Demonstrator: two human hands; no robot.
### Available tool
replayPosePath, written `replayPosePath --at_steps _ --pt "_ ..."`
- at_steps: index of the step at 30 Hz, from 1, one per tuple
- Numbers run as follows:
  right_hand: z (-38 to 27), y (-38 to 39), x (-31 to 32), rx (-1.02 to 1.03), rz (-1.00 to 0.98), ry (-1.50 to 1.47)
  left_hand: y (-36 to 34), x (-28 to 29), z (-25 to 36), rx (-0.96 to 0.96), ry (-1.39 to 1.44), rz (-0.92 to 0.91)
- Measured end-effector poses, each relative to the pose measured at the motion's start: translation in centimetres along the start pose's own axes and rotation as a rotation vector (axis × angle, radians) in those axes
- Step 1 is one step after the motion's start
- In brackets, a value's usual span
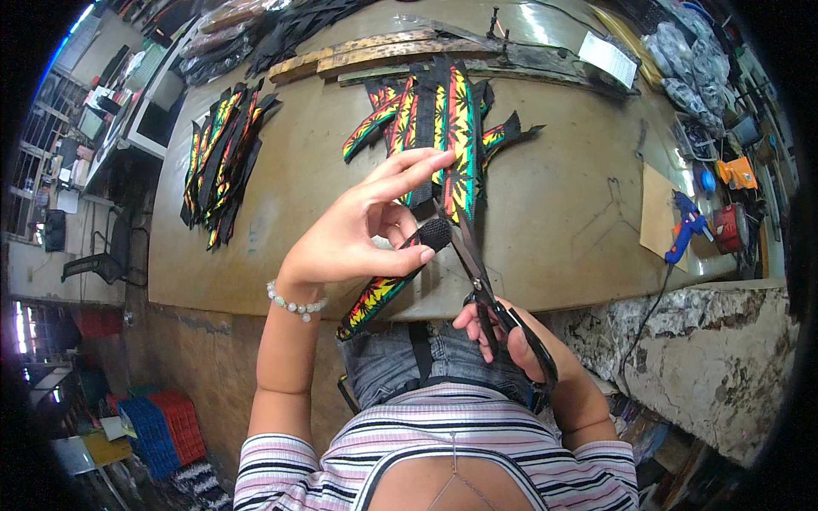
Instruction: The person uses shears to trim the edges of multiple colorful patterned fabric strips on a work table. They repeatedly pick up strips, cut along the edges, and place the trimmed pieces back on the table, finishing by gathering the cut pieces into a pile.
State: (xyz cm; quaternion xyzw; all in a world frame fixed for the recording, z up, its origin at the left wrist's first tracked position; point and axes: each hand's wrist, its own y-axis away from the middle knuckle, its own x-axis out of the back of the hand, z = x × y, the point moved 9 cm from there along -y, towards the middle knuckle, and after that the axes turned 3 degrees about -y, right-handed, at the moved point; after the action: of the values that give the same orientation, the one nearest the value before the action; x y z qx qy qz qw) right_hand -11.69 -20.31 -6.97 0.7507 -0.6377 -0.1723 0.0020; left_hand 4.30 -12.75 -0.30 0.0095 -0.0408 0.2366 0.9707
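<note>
My left hand (345, 226) pinches the black end of a fabric strip (377, 300) between thumb and fingers. Its red, yellow and green leaf-patterned length hangs down toward my lap. In my right hand (527, 347) are black-handled scissors (474, 266), their blades pointing up and away beside the strip's black end. Whether the blades touch it I cannot tell. Just beyond my hands lies a pile of similar patterned strips (461, 119) with black edges, partly covered by my left forefinger.
Another bundle of patterned strips (223, 162) lies on the table's (298, 153) left. Wooden bars (375, 55) cross the far side, with a paper sheet (607, 60) on them. At right are a blue glue gun (687, 226), its cord hanging off the edge, and clear plastic bags (686, 68).
</note>
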Motion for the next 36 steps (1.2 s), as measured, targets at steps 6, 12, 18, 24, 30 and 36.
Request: replayPosePath --at_steps 6,12,18,24,30,36 --pt "-1.5 -0.3 1.3 -0.004 0.121 0.311 0.3 0.1 -0.1 -0.011 -0.021 0.004" --pt "-1.3 -0.5 2.3 -0.054 0.250 0.334 0.3 0.0 -0.7 0.023 -0.080 -0.009" --pt "0.5 -0.5 3.7 -0.026 0.313 0.338 -1.1 0.8 -0.5 -0.046 -0.162 0.020" --pt "2.2 -3.6 3.1 0.199 0.499 -0.267 -2.6 2.3 -0.1 -0.087 -0.212 0.295" --pt "-3.0 -6.8 3.1 0.426 0.520 -0.080 1.4 1.2 2.0 -0.313 -0.327 0.434" --pt "-7.6 -4.9 6.2 0.729 0.520 -0.347 4.0 -0.9 0.5 -0.164 -0.495 -0.021"
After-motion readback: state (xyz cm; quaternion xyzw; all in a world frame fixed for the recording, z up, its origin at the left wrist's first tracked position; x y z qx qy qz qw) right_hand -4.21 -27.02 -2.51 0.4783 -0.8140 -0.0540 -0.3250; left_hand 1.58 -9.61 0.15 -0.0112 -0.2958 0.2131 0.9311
